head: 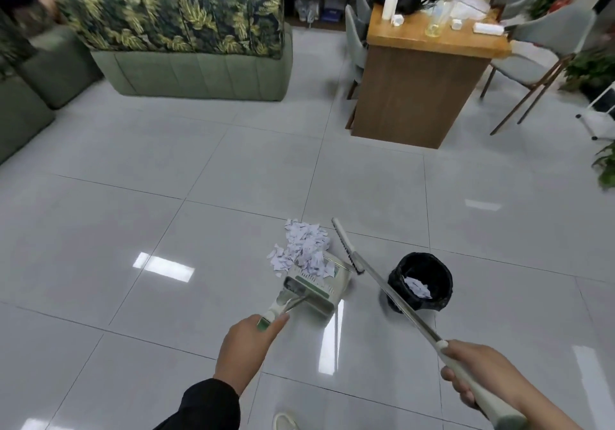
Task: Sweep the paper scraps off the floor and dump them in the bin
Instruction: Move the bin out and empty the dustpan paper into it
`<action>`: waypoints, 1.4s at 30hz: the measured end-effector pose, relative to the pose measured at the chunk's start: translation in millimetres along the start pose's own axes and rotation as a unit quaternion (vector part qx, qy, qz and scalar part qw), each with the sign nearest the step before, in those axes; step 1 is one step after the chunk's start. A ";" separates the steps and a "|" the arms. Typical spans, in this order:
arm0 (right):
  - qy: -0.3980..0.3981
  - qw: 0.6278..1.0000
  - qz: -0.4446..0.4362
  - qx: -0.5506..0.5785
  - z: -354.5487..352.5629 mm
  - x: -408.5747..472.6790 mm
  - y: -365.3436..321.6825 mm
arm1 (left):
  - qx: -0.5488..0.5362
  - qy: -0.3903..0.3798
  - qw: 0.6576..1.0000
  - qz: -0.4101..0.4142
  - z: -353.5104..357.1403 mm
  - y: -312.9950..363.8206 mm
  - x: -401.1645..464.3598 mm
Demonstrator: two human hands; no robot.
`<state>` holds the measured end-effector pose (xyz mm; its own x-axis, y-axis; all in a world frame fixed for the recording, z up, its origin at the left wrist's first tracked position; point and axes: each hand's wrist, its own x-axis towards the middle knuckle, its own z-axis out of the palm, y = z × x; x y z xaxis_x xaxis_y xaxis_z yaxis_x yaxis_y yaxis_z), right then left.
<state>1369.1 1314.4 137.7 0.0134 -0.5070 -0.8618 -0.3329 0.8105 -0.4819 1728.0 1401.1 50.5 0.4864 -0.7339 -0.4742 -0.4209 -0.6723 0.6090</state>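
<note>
Left hand (244,349) grips dustpan (316,283) handle; right hand (482,374) grips broom (382,283) handle. Paper scraps (304,250) heaped at pan mouth, partly inside. Broom head just right of pile, bin (421,281) farther right.

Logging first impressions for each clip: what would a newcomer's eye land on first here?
Probably the white paper scraps heaped mid-floor, spilling into the dustpan held by the left hand. Next, the broom slanting in from the right hand, and right of it the black bin with a few scraps already inside.
</note>
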 end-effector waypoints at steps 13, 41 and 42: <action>0.013 0.990 -0.141 -0.020 -200.2 -56.3 57.1 | 0.041 0.059 0.992 0.106 50.7 114.8 -77.9; 0.049 0.988 -0.034 0.145 -248.6 -16.5 182.4 | 0.434 -0.011 0.811 0.392 205.3 313.6 -141.4; 0.049 0.987 -0.032 0.149 -246.9 -14.1 183.7 | 0.435 -0.013 0.811 0.392 208.9 316.3 -139.4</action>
<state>1075.0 1398.0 100.3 -0.0700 -0.5737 -0.8161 -0.0411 0.8190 -0.5723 1367.2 1270.5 176.4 -0.2029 -0.9629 -0.1780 -0.9790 0.1959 0.0563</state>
